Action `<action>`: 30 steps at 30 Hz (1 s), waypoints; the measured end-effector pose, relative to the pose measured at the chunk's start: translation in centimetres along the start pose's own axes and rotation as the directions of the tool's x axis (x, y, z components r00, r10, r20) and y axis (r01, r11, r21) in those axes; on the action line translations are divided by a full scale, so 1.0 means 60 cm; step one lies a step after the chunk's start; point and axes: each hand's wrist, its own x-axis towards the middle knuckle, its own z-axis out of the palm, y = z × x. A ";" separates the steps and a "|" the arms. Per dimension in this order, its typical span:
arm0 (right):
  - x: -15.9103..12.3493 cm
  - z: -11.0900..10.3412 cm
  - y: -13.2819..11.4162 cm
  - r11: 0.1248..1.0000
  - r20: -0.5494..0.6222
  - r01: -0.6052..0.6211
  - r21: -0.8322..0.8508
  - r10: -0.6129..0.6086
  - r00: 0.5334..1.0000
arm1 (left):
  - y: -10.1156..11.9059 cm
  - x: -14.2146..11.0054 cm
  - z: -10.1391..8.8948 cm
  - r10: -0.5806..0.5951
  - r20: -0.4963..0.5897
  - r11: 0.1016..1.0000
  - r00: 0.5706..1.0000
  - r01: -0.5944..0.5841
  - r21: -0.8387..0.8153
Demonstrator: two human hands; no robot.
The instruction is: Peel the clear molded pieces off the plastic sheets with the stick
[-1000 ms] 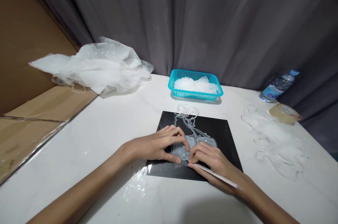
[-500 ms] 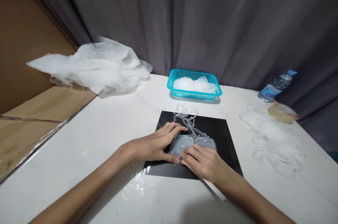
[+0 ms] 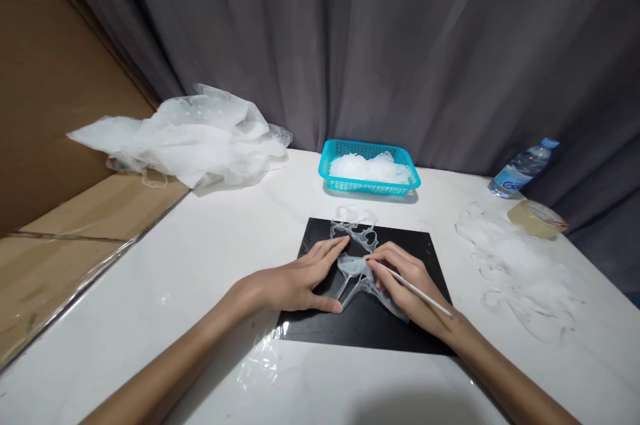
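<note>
A black board [image 3: 327,331] lies on the white table, with translucent soft plastic pieces [image 3: 353,267] on it. My left hand [image 3: 305,275] rests on the board's left half, fingers stretched out and thumb spread, the thumb touching the lower edge of the translucent pieces. Between the fingers and thumb of my right hand [image 3: 407,278] is a thin, pale pen-like stick [image 3: 417,290]. Its tip end is at the top of the translucent pieces and too small to make out. A loose curly translucent strip [image 3: 363,235] lies at the board's far edge.
Behind the board stands a blue basket [image 3: 370,189] holding white translucent pieces. Crumpled white plastic bags [image 3: 195,145] lie at the back left beside cardboard [image 3: 115,208]. On the right are translucent scraps [image 3: 520,271], a tape roll [image 3: 537,219] and a water bottle [image 3: 523,170].
The translucent pieces have changed position and shape between my hands. My right hand has moved up and right, the stick now slanting over its back. My left hand stays nearly in place.
</note>
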 end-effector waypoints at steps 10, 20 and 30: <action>-0.016 0.016 -0.004 0.997 0.078 0.004 0.076 -0.010 0.997 | 0.019 -0.004 -0.004 0.044 -0.212 0.996 0.976 -0.059 -0.063; -0.026 0.019 -0.008 0.921 0.100 0.310 -0.235 -0.295 0.950 | 0.057 -0.021 -0.019 0.087 -0.230 0.995 0.969 -0.075 0.061; -0.030 0.027 -0.010 0.719 -0.111 0.350 -0.600 -0.508 0.854 | 0.088 -0.001 0.041 -0.245 -0.308 0.887 0.919 0.084 -0.454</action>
